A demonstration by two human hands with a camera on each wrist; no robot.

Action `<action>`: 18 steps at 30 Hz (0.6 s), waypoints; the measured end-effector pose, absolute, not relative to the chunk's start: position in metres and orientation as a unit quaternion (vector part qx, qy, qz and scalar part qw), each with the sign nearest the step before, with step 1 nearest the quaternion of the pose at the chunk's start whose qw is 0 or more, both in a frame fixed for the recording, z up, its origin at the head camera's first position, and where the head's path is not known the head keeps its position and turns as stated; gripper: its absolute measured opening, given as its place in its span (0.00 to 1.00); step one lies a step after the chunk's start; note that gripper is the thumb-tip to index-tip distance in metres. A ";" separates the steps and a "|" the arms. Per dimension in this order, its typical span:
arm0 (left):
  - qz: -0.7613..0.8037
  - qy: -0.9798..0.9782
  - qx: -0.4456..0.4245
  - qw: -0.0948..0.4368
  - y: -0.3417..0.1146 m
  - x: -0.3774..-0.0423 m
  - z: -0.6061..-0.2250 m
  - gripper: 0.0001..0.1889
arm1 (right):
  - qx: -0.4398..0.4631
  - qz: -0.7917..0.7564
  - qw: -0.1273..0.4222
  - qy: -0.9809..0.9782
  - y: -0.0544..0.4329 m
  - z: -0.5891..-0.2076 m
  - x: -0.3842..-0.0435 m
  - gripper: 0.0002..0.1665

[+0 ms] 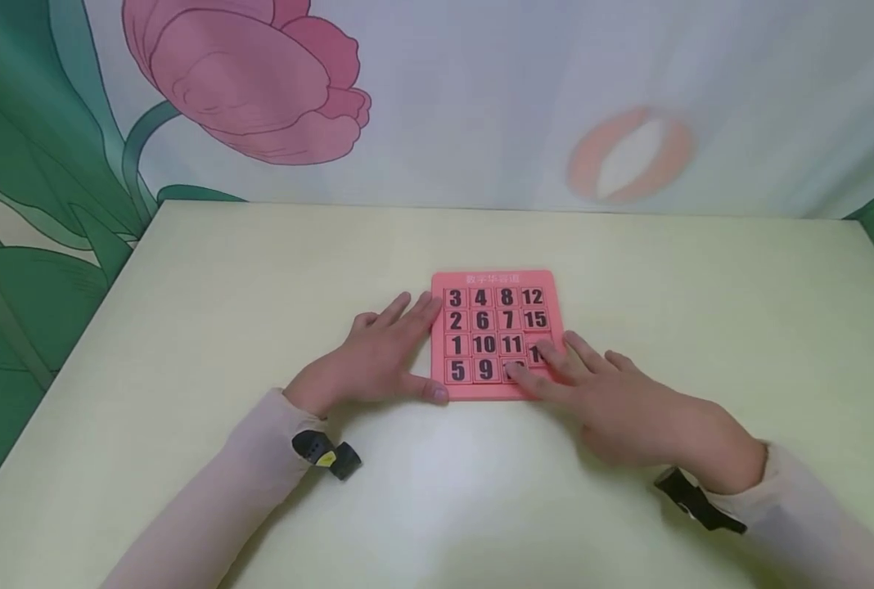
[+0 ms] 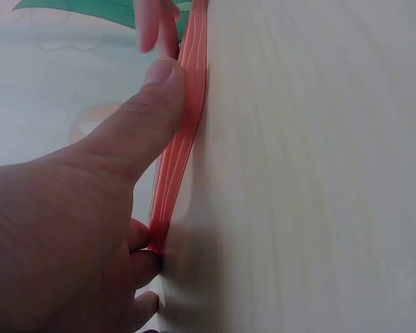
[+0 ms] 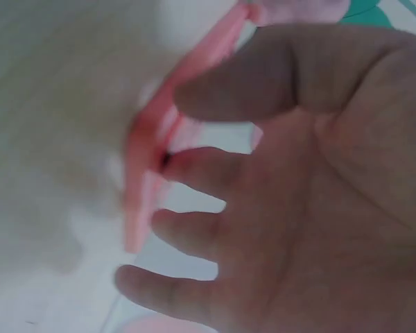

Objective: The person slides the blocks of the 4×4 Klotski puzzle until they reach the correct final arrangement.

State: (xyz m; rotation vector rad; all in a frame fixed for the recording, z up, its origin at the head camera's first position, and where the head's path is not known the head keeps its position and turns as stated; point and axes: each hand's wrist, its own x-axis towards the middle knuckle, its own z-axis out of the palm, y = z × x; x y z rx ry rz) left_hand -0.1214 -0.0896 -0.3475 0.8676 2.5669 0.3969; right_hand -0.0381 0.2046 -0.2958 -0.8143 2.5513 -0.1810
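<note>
A pink number slide puzzle [image 1: 492, 279] lies flat on the table, its square tiles printed with black numerals. My left hand [image 1: 378, 353] holds it at the near left corner, fingers along the left side and thumb [image 2: 159, 87] against the near edge. From the right, my right hand [image 1: 624, 413] reaches over the lower right corner. Two of its outstretched fingers touch tiles there and partly hide their numerals. One touched tile [image 1: 534, 355] sits slightly lower than the third row, with a narrow pink gap above it. In the right wrist view the puzzle's edge [image 3: 142, 152] is blurred.
The pale table [image 1: 223, 286] extends around the puzzle on all sides. Behind it hangs a light curtain [image 1: 466, 98] with a large pink flower and green leaves. Black bands with small cameras circle both sleeved wrists.
</note>
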 end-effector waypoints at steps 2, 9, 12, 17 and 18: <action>0.143 0.917 0.309 0.206 -0.090 -0.116 -0.350 0.64 | -0.305 -0.080 0.237 0.919 0.205 -0.295 -0.034 0.51; 0.145 0.918 0.311 0.200 -0.091 -0.113 -0.350 0.64 | -0.311 -0.135 0.170 0.925 0.207 -0.295 -0.047 0.43; 0.145 0.918 0.313 0.196 -0.091 -0.116 -0.349 0.64 | -0.289 -0.136 0.170 0.932 0.203 -0.300 -0.061 0.44; 0.151 0.917 0.314 0.197 -0.089 -0.119 -0.349 0.64 | -0.267 -0.116 0.214 0.932 0.199 -0.303 -0.068 0.45; 0.150 0.917 0.312 0.197 -0.089 -0.119 -0.349 0.64 | -0.270 -0.111 0.221 0.930 0.198 -0.300 -0.066 0.45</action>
